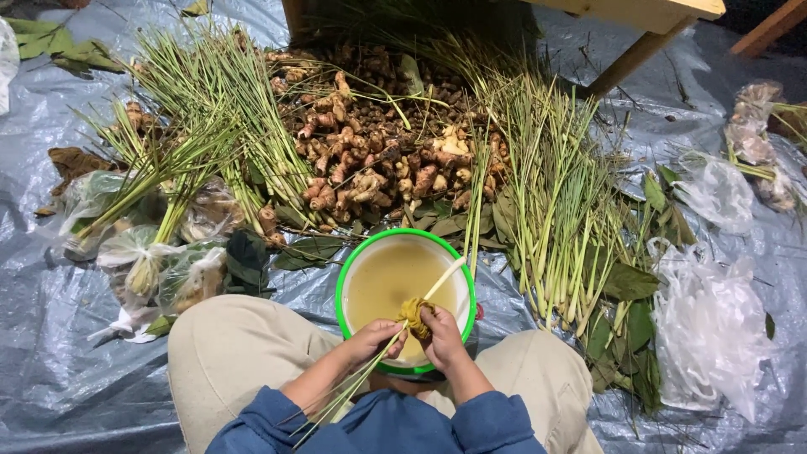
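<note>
Basin (345, 277) green-rimmed, white — water (387, 282) murky yellow; tarp (50, 319) grey-blue; sleeves (395, 424) blue.

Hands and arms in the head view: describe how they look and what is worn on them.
Both the left hand and the right hand are bare, with no gloves, rings or watch in sight. The forearms are uncovered; blue sleeves of a soft, sweatshirt-like fabric are pushed up towards the elbows.

bare tarp (50, 336) far left, bowl (346, 277), root heap (370, 151) blocking ahead
</note>
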